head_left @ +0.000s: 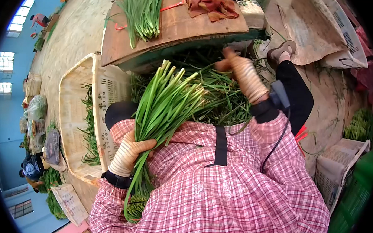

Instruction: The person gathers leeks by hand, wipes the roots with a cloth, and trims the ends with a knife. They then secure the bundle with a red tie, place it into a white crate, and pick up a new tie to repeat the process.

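Note:
My left hand [135,151], wrapped in pale bands, is closed around a bunch of garlic chives [163,106]. The pale cut ends point up and away from me, and the leaves hang down past my wrist. To the right, my right hand [239,70], also wrapped, is lifted over a heap of loose chive leaves [221,99]. Its thumb and a finger look apart, slightly blurred, with nothing visible between them; its other fingers are hidden. More chives [137,202] lie in the gap beside my left forearm.
A wooden board [175,19] ahead carries a chive bundle [144,11], red ties [174,5] and a reddish cloth [212,6]. A plastic crate [80,67] stands at left, another crate [337,162] at right. A person [33,167] is far left.

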The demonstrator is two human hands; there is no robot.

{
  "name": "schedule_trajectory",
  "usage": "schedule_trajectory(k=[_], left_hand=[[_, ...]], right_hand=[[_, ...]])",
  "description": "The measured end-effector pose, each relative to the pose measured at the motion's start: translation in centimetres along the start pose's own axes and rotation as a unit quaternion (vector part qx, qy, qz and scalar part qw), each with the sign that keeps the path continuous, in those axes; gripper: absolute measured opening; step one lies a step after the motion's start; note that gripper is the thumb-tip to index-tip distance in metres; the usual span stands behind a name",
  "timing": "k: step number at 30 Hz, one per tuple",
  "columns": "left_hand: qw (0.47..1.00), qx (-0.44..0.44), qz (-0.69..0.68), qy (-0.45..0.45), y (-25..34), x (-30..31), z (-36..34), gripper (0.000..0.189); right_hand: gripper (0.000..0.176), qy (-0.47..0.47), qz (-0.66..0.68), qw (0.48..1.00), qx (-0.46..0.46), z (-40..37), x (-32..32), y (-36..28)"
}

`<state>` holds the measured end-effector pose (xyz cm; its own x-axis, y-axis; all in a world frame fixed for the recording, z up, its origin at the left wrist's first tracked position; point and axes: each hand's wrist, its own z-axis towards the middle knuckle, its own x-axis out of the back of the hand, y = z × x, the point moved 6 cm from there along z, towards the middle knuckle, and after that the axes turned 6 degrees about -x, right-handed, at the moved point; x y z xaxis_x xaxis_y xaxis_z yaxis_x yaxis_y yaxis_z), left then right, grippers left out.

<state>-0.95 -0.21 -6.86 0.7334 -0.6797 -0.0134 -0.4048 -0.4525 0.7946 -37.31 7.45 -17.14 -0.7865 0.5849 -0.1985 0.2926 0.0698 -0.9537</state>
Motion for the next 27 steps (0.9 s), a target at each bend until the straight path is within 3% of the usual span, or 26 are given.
schedule_trajectory(k=[1,4,7,11,12,13,14,16,17,19,20,21,22,23,24,25,27], left_hand=[[1.000,-0.014,0.015,-0.005,0.1,-0.2,0.3,0.047],[0.998,-0.034,0.051,-0.016,0.1,-0.8,0.6,0.055],[0.997,-0.064,0.048,-0.018,0.3,-1.1,0.5,0.045],[0.998,-0.053,0.019,-0.003,0.6,-0.9,-0.2,0.046],[0.999,-0.033,0.005,0.004,0.6,-0.3,-0.7,0.047],[1.000,-0.011,-0.009,0.012,0.4,0.5,-1.3,0.047],[0.999,-0.007,-0.046,-0.005,0.2,1.2,-1.8,0.048],[0.997,-0.016,-0.069,0.032,0.0,2.3,-2.7,0.049],[0.995,-0.022,-0.093,0.039,-0.1,2.6,-2.9,0.049],[0.992,-0.029,-0.114,0.056,-0.2,2.8,-2.7,0.049],[0.990,-0.031,-0.123,0.059,-0.2,2.6,-2.4,0.048],[0.991,-0.029,-0.121,0.057,-0.1,2.3,-2.1,0.048],[0.991,-0.027,-0.119,0.054,0.1,1.8,-1.9,0.048],[0.991,-0.024,-0.117,0.052,0.2,1.3,-1.7,0.047],[0.992,-0.039,-0.105,0.056,0.4,0.7,-1.6,0.046],[0.993,-0.033,-0.103,0.051,0.2,0.6,-1.5,0.045],[0.994,-0.025,-0.099,0.042,-0.3,0.8,-1.4,0.045]], right_hand=[[0.040,-0.069,-0.010,0.996,0.052,-1.4,-3.5,-1.7],[0.046,-0.196,-0.014,0.979,-0.046,-2.1,-8.1,-0.6],[0.045,-0.126,-0.066,0.987,-0.071,-1.8,-8.1,0.1],[0.036,-0.044,0.020,0.999,-0.023,-1.5,-7.1,-0.3],[0.030,-0.008,0.056,0.998,-0.032,-1.0,-5.6,-0.4],[0.022,0.034,-0.034,0.998,0.040,-0.1,-2.7,-0.6],[0.022,0.151,-0.002,0.988,0.023,1.7,1.0,1.3],[0.026,0.304,-0.277,0.903,0.121,1.8,6.4,0.0],[0.031,0.248,-0.432,0.867,-0.010,2.8,7.7,0.6],[0.037,0.258,-0.597,0.734,0.196,-0.3,2.8,-2.2],[0.042,0.170,-0.485,0.830,0.217,-0.3,0.1,-2.9],[0.052,0.088,-0.400,0.886,0.217,-0.9,-3.5,-3.4],[0.061,-0.028,-0.241,0.958,0.151,-1.6,-6.6,-3.1],[0.064,-0.112,-0.138,0.980,0.086,-2.4,-9.5,-2.3],[0.058,-0.185,-0.120,0.973,0.067,-2.8,-11.4,-2.2],[0.046,-0.225,-0.041,0.973,-0.012,-3.0,-12.2,-2.3],[0.033,-0.098,-0.032,0.992,0.068,-1.0,-9.8,-2.0]])
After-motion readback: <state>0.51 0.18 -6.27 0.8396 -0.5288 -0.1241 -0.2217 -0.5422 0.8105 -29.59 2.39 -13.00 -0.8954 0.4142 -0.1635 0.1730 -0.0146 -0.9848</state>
